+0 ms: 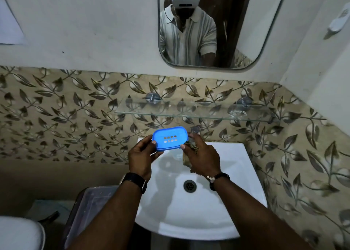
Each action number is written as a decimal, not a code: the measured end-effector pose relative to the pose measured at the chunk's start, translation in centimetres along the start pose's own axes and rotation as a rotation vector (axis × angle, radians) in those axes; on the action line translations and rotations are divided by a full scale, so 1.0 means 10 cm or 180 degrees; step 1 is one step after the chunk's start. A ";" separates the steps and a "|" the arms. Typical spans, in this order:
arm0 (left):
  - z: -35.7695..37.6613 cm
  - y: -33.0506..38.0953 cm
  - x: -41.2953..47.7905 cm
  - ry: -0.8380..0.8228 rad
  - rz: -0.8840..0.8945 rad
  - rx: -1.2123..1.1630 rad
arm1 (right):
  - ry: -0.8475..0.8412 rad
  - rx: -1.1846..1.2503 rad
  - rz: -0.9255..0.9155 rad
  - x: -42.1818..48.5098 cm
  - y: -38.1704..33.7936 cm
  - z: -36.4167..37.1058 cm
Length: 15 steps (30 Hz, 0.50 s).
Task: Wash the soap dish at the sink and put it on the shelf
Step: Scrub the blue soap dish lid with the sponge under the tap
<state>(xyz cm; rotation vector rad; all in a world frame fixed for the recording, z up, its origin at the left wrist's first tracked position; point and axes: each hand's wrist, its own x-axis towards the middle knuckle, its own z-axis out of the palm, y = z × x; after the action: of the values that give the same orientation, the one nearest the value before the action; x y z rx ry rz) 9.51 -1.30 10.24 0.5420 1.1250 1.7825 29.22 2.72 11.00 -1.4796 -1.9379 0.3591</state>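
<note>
A blue plastic soap dish with small drain slots is held up over the back of the white sink, below the glass shelf. My left hand grips its left end and my right hand pinches its right end. The dish's hollow side faces me. The tap stands just behind my right hand, partly hidden. No water is running that I can see.
A mirror hangs above the shelf and shows a person in a striped shirt. Leaf-patterned tiles cover the wall. A clear plastic container stands left of the sink, and a white toilet edge is at the bottom left. The drain is open.
</note>
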 end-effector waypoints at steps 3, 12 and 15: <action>-0.03 -0.01 -0.02 -0.0045 0.0008 0.0120 | 0.0009 0.0813 0.0408 0.01 -0.03 0.03; -0.15 -0.01 -0.05 0.0125 -0.0114 0.0079 | -0.0240 0.1258 0.1345 0.08 -0.14 0.21; -0.17 -0.01 -0.04 0.0241 -0.0109 0.0085 | -0.0236 0.1393 0.1402 0.09 -0.17 0.25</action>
<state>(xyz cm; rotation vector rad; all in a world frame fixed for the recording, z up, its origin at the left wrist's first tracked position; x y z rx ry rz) 8.49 -2.41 9.33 0.4717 1.2044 1.7733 26.23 3.45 10.43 -1.5900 -1.4436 0.9777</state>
